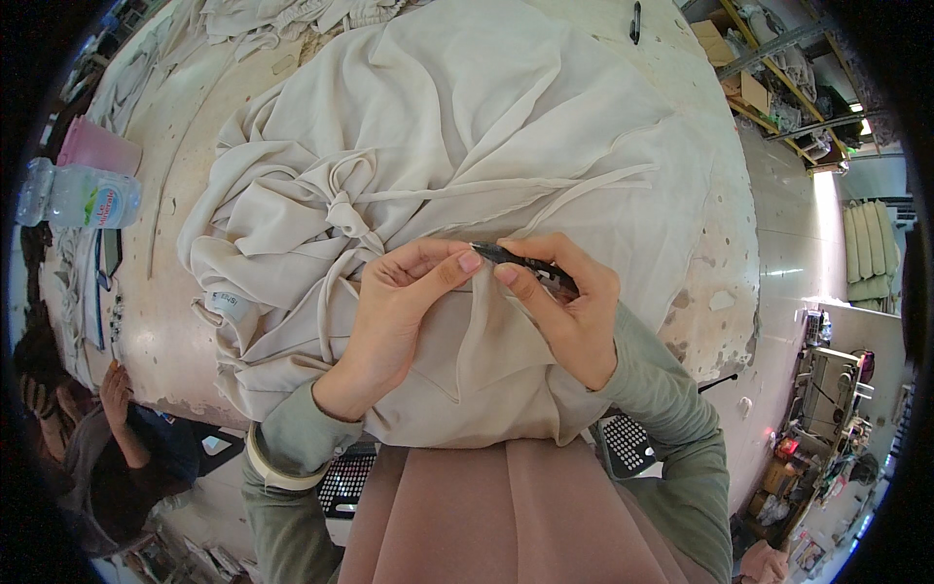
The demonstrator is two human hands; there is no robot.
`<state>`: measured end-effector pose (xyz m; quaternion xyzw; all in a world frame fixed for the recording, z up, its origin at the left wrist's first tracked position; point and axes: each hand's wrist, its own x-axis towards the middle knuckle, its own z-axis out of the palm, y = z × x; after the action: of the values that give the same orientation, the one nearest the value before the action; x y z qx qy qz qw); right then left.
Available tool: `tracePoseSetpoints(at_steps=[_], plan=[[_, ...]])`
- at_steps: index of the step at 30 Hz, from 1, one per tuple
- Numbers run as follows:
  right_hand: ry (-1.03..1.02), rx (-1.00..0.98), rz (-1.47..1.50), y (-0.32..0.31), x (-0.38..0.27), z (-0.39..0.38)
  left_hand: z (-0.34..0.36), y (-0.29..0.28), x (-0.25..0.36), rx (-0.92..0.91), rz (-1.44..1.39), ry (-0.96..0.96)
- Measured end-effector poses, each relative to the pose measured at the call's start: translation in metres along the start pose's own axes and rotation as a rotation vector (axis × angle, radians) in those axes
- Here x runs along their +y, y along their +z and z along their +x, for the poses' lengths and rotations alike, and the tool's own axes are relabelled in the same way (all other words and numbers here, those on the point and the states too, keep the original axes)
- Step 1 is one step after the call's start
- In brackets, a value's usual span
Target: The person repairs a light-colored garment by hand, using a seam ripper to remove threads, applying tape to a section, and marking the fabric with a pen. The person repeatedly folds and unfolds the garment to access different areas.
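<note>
A cream garment [438, 107] with a knotted tie [342, 209] is spread in loose folds before me, its near edge falling toward my lap. My left hand [404, 302] is closed in a pinch, thumb against forefinger, on a bit of the cloth. Between the thumb and fingers of my right hand [574, 307] is a pair of small black thread snips [525, 263]. Their tip meets the left fingertips. Cloth hangs down below both hands, and whatever lies right at the snips' tip is too small to make out.
At the left edge are a plastic bottle [83, 195] and a pink container [97, 146]. A slim black object [635, 21] lies at the far right. Another person's hand [115, 394] shows at lower left. More cloth [282, 19] is piled at the back.
</note>
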<state>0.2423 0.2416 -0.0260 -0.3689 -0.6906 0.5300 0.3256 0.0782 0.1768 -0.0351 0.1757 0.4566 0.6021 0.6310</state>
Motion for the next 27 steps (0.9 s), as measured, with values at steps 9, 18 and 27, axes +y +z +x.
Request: tracePoseSetpoints(at_steps=[9,18,27], plan=[[0.082,-0.015,0.09,-0.0033,-0.0045,-0.0014,-0.0002,0.0014,-0.0006,0.006,-0.014,-0.001],[0.098,-0.058,0.105,-0.0046,-0.0052,-0.0002,-0.0003,0.0023,0.0008,0.004,0.007,0.002],[0.085,-0.009,0.074,-0.0061,-0.0067,0.0036,-0.005,0.0047,0.0013,0.007,0.242,0.191]])
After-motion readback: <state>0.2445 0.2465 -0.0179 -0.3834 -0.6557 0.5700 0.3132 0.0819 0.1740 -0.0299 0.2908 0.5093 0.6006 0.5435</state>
